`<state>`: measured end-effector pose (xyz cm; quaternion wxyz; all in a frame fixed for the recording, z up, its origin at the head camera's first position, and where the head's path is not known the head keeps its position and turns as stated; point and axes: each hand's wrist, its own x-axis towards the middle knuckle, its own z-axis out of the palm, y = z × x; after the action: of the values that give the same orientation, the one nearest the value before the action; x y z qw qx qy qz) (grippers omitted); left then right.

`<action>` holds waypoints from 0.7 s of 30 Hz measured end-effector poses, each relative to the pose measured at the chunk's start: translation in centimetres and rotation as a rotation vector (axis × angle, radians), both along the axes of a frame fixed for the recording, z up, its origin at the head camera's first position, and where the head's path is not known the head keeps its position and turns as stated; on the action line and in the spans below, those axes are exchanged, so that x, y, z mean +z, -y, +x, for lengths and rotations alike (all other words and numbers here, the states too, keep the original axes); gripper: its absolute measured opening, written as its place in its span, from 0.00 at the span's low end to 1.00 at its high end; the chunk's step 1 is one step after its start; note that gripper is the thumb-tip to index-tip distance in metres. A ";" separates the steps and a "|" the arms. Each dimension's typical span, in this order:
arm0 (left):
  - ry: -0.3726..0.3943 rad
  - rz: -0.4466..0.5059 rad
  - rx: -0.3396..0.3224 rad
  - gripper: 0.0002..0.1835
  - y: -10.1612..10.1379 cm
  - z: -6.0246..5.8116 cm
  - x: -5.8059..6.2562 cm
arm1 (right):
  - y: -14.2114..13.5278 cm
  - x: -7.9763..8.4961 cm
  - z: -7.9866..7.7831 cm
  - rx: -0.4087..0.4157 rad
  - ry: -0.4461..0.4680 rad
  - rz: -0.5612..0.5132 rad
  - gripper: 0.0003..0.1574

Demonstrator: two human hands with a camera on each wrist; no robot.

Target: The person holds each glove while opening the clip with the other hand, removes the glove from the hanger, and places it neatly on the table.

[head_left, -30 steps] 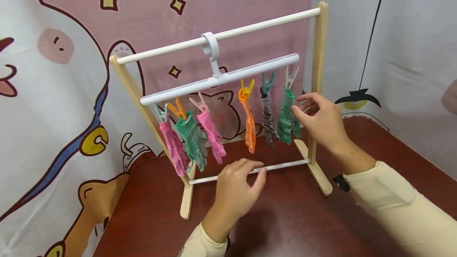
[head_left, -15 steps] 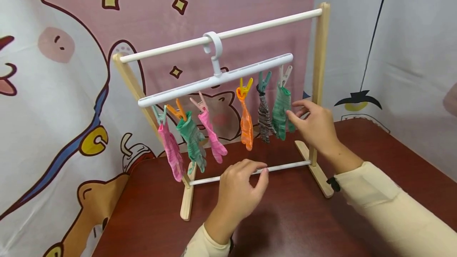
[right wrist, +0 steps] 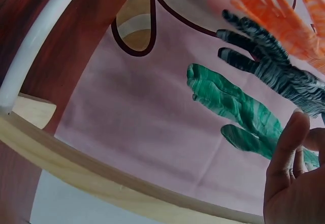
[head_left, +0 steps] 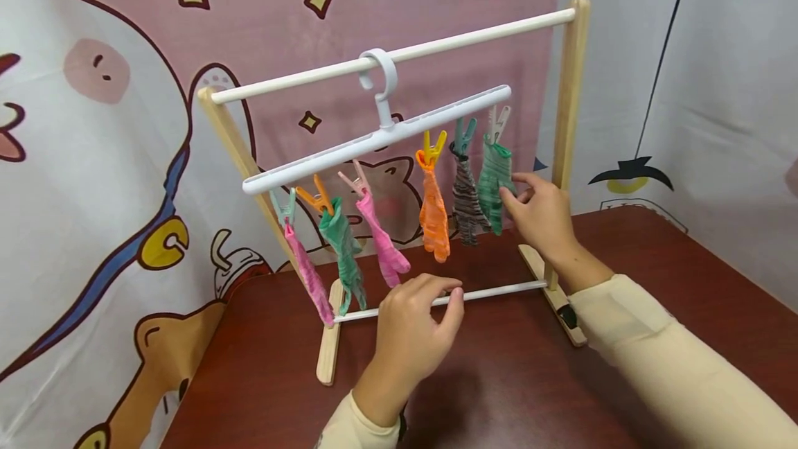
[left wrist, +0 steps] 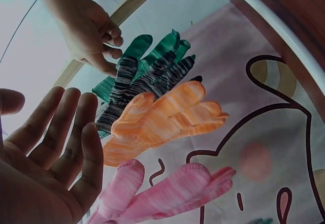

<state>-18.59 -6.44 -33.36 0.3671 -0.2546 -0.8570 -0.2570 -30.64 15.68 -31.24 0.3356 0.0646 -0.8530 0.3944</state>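
Note:
Small knitted gloves hang by clothespins from a white hanger (head_left: pixel 386 136). My right hand (head_left: pixel 541 217) is at the green glove (head_left: pixel 495 179) at the hanger's right end, its thumb overlapping the glove's edge and a gap showing between thumb and forefinger. Beside that glove hang a black-and-grey striped glove (head_left: pixel 466 192) and an orange glove (head_left: pixel 433 210). Further left are a pink glove (head_left: pixel 382 238), another green glove (head_left: pixel 344 248) and a second pink glove (head_left: pixel 308 276). Below them my left hand (head_left: pixel 414 328) hovers with loosely bent fingers, holding nothing.
The hanger hooks over the white top rail (head_left: pixel 461 41) of a wooden rack, with a white lower bar (head_left: pixel 499 292). The rack's feet (head_left: pixel 327 362) stand on a reddish-brown table (head_left: pixel 486 380). A patterned cloth backdrop (head_left: pixel 268 12) rises behind.
The hanger and its gloves have swung and turned slightly, the right end shifting left. My right hand has moved left with the green glove. My left hand stays nearly in place.

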 end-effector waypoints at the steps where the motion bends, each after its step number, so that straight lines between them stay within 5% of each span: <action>1: 0.003 0.002 -0.001 0.10 0.1 0.0 0.0 | 0.1 0.0 -0.1 -0.004 -0.003 -0.002 0.25; 9: 0.005 -0.002 0.009 0.10 0.1 0.2 0.1 | 0.5 -0.3 0.0 -0.020 -0.053 -0.022 0.16; 21: -0.015 -0.005 0.010 0.10 0.0 0.0 0.0 | -0.3 -0.8 2.9 -0.006 -0.075 -0.072 0.15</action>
<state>-18.56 -6.40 -33.33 0.3743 -0.2531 -0.8561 -0.2510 -27.72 15.98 -32.03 0.3706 0.0645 -0.8254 0.4209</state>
